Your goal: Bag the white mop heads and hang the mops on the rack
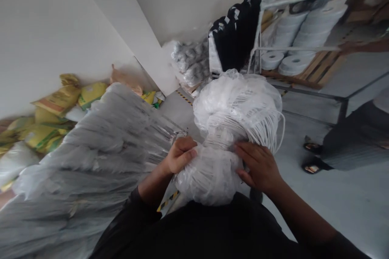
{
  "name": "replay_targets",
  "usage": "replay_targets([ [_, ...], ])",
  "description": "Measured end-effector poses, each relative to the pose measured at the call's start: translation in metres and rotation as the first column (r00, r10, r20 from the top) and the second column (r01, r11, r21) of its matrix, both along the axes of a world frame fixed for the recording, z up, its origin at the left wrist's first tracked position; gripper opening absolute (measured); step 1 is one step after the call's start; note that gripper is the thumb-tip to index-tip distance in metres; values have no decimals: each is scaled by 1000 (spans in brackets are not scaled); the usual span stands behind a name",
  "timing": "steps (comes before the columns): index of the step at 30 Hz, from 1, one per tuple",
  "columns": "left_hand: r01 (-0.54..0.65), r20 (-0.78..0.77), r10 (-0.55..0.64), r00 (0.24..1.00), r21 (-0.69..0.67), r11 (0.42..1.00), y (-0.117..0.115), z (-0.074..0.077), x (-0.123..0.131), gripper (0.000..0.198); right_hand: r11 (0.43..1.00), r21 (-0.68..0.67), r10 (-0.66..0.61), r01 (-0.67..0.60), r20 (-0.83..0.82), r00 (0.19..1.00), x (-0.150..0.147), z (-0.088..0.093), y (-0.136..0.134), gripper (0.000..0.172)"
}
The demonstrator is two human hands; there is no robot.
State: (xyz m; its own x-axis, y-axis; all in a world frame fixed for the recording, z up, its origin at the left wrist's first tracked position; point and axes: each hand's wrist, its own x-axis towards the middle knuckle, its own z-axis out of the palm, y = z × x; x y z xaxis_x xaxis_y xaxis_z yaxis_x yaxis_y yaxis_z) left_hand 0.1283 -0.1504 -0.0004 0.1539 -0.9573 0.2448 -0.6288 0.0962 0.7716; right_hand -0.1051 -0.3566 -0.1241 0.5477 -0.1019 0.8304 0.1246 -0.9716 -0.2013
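- Bundle (212, 176), white, netting and cord, narrow-waisted: mid-view, upright, lower end at the wearer's black shirt (212, 230).
- Left hand (182, 156): bundle's 8 o'clock, fingers curled, thumb in, holding bundle's edge.
- Right hand (259, 166): 4 o'clock, fingers loosely spread, touching bundle near waist.
- Net pile (100, 162): 9 o'clock, whitish.
- Yellow sacks (57, 101): 10 o'clock, behind pile.
- Black hanks (240, 32): 12 o'clock.
- Spools (291, 64), white, on rack (304, 49): 1 o'clock.
- Another person (352, 137), sandals: 3 o'clock.
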Motion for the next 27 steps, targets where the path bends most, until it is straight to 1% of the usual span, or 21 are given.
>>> replay_targets([
  [3,0,-16,0,1000,-8,1000,-2,1,-1,56,999,-27,-31,31,-9,999,-2,3,-4,40],
  [6,-31,-36,31,999,-20,999,-5,2,-4,56,998,24,-52,52,-24,998,-10,1,13,34],
  [8,-73,-66,72,995,-14,997,-6,3,-6,57,997,74,-2,5,-40,999,-17,-2,31,39],
  [10,-100,-88,100,991,0,995,-6,3,-7,59,990,123,81,-72,-72,994,-24,-7,49,44],
  [12,-114,-98,114,989,12,993,-5,2,-6,58,978,165,138,-125,-72,988,-26,-12,60,46],
  [14,-130,-103,130,986,8,991,-4,1,-5,56,968,194,168,-159,-32,985,-22,-16,62,47],
  [16,-144,-112,144,983,1,990,-2,2,-5,54,952,223,210,-209,21,978,-16,-21,55,49],
  [18,-149,-120,149,982,9,989,-1,2,-5,52,921,275,273,-276,49,961,-10,-27,47,49],
  [20,-139,-128,142,982,33,990,0,3,-6,50,888,337,314,-313,53,948,-9,-32,45,47],
  [22,-129,-153,136,979,51,990,3,3,-6,48,884,373,290,-281,34,957,-12,-37,53,52],
  [24,-132,-184,140,973,59,990,5,1,-5,46,897,395,231,-200,-32,972,-18,-40,71,57],
  [25,-135,-191,146,971,65,989,7,0,-4,46,897,413,209,-156,-85,974,-22,-40,81,57],
  [27,-140,-189,152,970,80,987,9,0,-2,46,883,461,207,-93,-203,957,-30,-37,100,49],
])
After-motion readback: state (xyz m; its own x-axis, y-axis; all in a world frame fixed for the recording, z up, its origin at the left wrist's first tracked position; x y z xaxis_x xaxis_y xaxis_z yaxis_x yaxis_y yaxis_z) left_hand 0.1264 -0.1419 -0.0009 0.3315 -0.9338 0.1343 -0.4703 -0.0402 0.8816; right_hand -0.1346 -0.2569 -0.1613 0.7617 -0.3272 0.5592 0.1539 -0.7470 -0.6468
